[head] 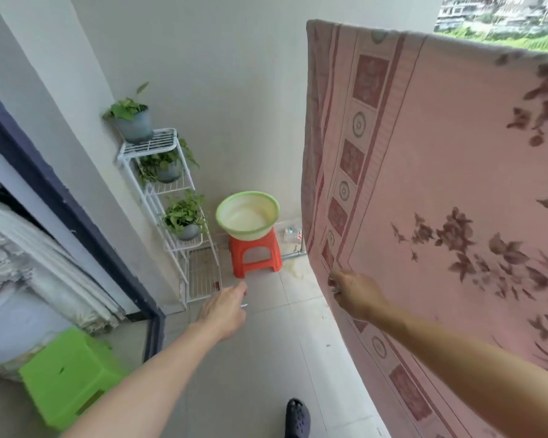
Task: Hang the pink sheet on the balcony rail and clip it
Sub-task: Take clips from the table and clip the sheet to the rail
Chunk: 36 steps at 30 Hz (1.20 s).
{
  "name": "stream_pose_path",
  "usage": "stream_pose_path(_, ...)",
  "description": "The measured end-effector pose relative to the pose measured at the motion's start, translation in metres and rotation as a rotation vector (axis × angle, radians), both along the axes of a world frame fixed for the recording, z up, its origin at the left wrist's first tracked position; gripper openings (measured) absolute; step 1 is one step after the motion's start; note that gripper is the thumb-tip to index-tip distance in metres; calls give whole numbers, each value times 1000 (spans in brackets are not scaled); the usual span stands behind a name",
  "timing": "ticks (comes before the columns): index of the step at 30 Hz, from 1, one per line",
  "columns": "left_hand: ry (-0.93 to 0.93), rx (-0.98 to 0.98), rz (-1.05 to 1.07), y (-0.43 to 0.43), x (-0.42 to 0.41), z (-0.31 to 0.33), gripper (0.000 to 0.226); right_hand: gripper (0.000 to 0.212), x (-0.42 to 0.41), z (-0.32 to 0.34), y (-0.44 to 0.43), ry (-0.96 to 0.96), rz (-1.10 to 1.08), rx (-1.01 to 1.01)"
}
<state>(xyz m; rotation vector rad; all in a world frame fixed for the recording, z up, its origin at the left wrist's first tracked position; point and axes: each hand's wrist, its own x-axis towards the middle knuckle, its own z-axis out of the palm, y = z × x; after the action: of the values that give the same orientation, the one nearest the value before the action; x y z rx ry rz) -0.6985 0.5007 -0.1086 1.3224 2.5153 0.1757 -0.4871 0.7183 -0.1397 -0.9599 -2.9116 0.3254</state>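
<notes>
The pink sheet [440,172], patterned with dark flowers and a bordered band, hangs draped over the balcony rail on the right, and the rail itself is hidden under its top edge. My right hand [353,294] pinches the sheet's lower left hem. My left hand [227,306] reaches out over the floor tiles, away from the sheet, fingers loosely apart with a small pale object near the fingertips that I cannot identify. No clip shows on the sheet's top edge.
A green-rimmed basin [248,214] sits on an orange stool [255,256] by the far wall. A white wire rack [171,200] holds three potted plants. A green stool [65,377] stands at lower left beside the dark door frame [76,210]. My dark shoe [297,417] is below.
</notes>
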Motion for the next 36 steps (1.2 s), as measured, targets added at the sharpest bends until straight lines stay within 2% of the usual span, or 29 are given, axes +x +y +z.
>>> stream_pose_path(8,83,66,15,121,-157,32,30,25,-164,31,127,-1,23,27)
stream_pose_path(13,106,140,-31,192,-249,29,26,27,-254,55,194,37,67,101)
stream_pose_path(16,111,139,-86,245,-307,25,25,28,-301,73,234,54,27,121)
stream_pose_path(20,113,158,-154,321,-384,29,28,19,-362,111,292,116,-84,182)
stream_pose_path(26,67,228,-259,442,-464,70,23,12,-421,197,359,203,-224,320)
stream_pose_path(32,-106,370,-366,575,-473,128,21,7,-453,306,435,251,-306,513)
stream_pose_path(36,-358,497,-358,663,-468,170,15,14,-469,356,504,257,-340,642)
